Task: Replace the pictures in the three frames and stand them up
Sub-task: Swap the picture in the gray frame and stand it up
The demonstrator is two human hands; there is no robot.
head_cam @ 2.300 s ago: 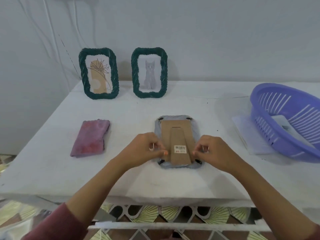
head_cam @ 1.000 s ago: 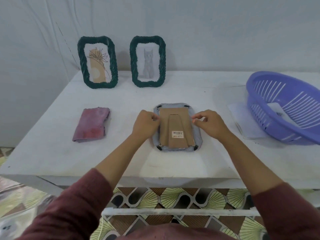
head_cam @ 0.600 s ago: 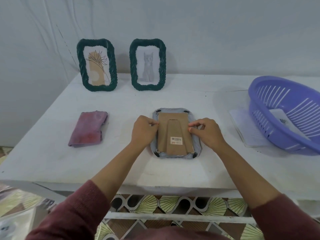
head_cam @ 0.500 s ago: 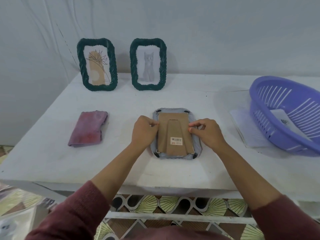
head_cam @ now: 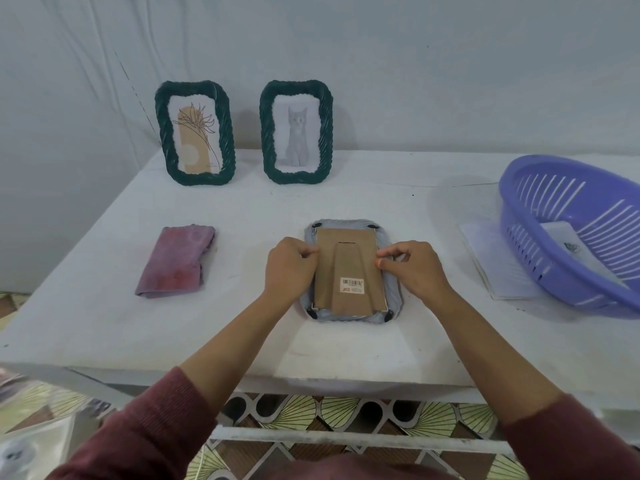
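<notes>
Both hands now farther up face-down frame, lengthwise away.

Single head-worn view, looking forward and down across white table toward rear wall; both forearms entering from bottom edge, near; no second view sharing.

There are three frames: two stand, one lies face down. One cloth, one basket, two hands.
</notes>
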